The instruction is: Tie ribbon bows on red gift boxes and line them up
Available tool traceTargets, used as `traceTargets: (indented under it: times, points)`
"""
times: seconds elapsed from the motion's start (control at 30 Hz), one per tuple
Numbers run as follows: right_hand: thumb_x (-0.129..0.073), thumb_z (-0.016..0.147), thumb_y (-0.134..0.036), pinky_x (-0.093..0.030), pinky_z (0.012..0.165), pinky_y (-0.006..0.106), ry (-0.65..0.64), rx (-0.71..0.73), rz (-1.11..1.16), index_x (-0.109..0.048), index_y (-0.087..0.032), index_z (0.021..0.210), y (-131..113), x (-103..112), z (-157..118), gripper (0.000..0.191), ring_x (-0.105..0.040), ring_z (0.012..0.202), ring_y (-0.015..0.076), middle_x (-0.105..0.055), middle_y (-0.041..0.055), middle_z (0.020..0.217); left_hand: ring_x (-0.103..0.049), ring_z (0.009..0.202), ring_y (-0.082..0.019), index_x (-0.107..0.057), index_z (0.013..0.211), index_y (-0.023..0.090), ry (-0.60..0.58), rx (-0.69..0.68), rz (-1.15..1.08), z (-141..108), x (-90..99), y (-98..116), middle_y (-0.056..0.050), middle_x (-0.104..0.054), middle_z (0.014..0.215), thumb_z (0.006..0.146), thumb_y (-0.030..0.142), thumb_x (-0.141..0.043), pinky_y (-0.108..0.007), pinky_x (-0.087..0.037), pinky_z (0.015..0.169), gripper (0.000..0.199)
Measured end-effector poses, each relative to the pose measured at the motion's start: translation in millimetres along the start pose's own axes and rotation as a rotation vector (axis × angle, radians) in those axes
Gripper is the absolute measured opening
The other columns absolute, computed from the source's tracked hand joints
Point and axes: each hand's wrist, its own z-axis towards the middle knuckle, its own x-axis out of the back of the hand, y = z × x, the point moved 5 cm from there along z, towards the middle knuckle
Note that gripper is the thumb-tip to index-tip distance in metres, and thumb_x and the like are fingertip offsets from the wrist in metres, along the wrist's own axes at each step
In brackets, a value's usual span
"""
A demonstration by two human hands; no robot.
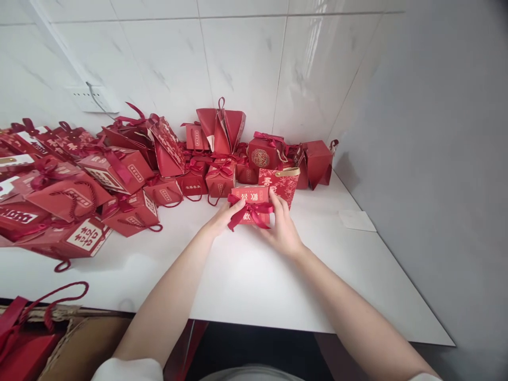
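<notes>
A small red gift box (254, 194) with a ribbon bow (250, 209) across its front is held between my two hands, low over the white table. My left hand (223, 218) grips its left side, the thumb lying on the ribbon. At its right side, my right hand (282, 225) has its fingers closed around the edge; some fingertips are hidden behind the box. Just behind it stands a red floral box (288, 185) with a gold-coloured strap. Several red boxes with bows, such as one box (221, 177), sit close beyond my left hand.
A large heap of red gift boxes (127, 169) covers the table's left side. More boxes (313, 164) line the tiled wall (242, 58). A flat white piece (357, 220) lies at the right edge by a grey panel (436, 159). A cardboard carton (85, 344) stands lower left.
</notes>
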Motion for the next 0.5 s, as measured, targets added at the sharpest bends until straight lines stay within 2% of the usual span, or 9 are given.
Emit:
traceTargets:
  times: [0.07,0.17,0.2,0.23,0.3,0.33,0.37,0.43,0.5]
  points:
    - [-0.068,0.088,-0.040,-0.051,0.104,0.055,-0.061,-0.061,0.032,-0.005,-0.033,0.160,4.9,-0.5,-0.1,0.096,-0.039,0.141,0.0336,-0.033,0.0150,0.152,-0.059,0.126,-0.032,-0.059,0.131,0.021,-0.013,-0.021,0.041,-0.7,2.4,3.9,-0.011,-0.065,0.132,0.077,0.053,-0.077,-0.044,-0.047,0.107,0.065]
    - [-0.075,0.081,-0.047,-0.047,0.108,0.057,-0.154,-0.045,0.075,-0.003,-0.032,0.160,10.3,1.5,0.5,0.108,-0.036,0.144,0.0354,-0.032,0.0138,0.156,-0.054,0.132,-0.031,-0.056,0.134,0.022,0.012,-0.023,0.093,-1.1,5.4,7.2,-0.011,-0.062,0.137,0.078,0.044,-0.078,-0.045,-0.043,0.112,0.065]
    - [-0.077,0.079,-0.049,-0.044,0.110,0.057,-0.182,-0.013,0.085,-0.007,-0.031,0.160,11.5,2.7,1.1,0.108,-0.037,0.143,0.0354,-0.034,0.0133,0.156,-0.054,0.132,-0.031,-0.057,0.134,0.021,0.036,-0.019,0.105,-0.8,7.3,7.9,-0.011,-0.061,0.138,0.078,0.043,-0.078,-0.046,-0.042,0.112,0.064]
    - [-0.076,0.080,-0.051,-0.043,0.112,0.056,-0.182,0.014,0.093,-0.017,-0.030,0.158,13.3,5.0,1.9,0.100,-0.040,0.141,0.0346,-0.038,0.0127,0.154,-0.054,0.132,-0.031,-0.059,0.131,0.020,0.061,-0.013,0.110,-0.4,9.5,8.7,-0.011,-0.061,0.138,0.077,0.043,-0.078,-0.046,-0.042,0.113,0.062]
    - [-0.066,0.089,-0.050,-0.044,0.111,0.052,-0.038,-0.004,0.096,-0.048,-0.028,0.142,22.1,15.2,4.7,0.060,-0.049,0.134,0.0307,-0.048,0.0120,0.143,-0.056,0.130,-0.031,-0.062,0.125,0.018,0.094,0.005,0.101,0.6,14.0,9.9,-0.012,-0.062,0.137,0.076,0.043,-0.079,-0.045,-0.042,0.113,0.058]
    - [-0.060,0.093,-0.048,-0.046,0.109,0.049,0.099,-0.054,0.089,-0.057,-0.026,0.129,29.6,22.6,5.5,0.043,-0.052,0.129,0.0284,-0.053,0.0121,0.136,-0.057,0.129,-0.031,-0.062,0.124,0.018,0.105,0.013,0.089,1.1,16.3,10.4,-0.012,-0.063,0.136,0.076,0.044,-0.079,-0.044,-0.042,0.112,0.057]
    - [-0.056,0.095,-0.047,-0.048,0.106,0.048,0.247,-0.119,0.077,-0.060,-0.024,0.120,38.5,29.8,5.0,0.034,-0.055,0.125,0.0269,-0.055,0.0123,0.130,-0.058,0.128,-0.031,-0.063,0.123,0.018,0.117,0.021,0.079,1.4,18.5,10.8,-0.012,-0.063,0.134,0.075,0.044,-0.079,-0.044,-0.042,0.112,0.057]
    - [-0.058,0.093,-0.049,-0.048,0.104,0.049,0.460,-0.249,0.056,-0.054,-0.022,0.121,58.4,38.4,2.5,0.039,-0.054,0.124,0.0266,-0.054,0.0133,0.129,-0.059,0.126,-0.031,-0.062,0.123,0.019,0.140,0.032,0.068,1.7,22.4,11.4,-0.012,-0.065,0.132,0.073,0.045,-0.081,-0.044,-0.042,0.111,0.059]
    - [-0.067,0.085,-0.054,-0.043,0.108,0.053,0.479,-0.355,0.080,-0.043,-0.022,0.135,79.7,36.8,3.3,0.064,-0.048,0.133,0.0289,-0.047,0.0160,0.142,-0.060,0.125,-0.031,-0.061,0.126,0.020,0.144,0.054,0.037,1.8,24.0,10.5,-0.012,-0.065,0.132,0.073,0.047,-0.081,-0.044,-0.042,0.112,0.063]
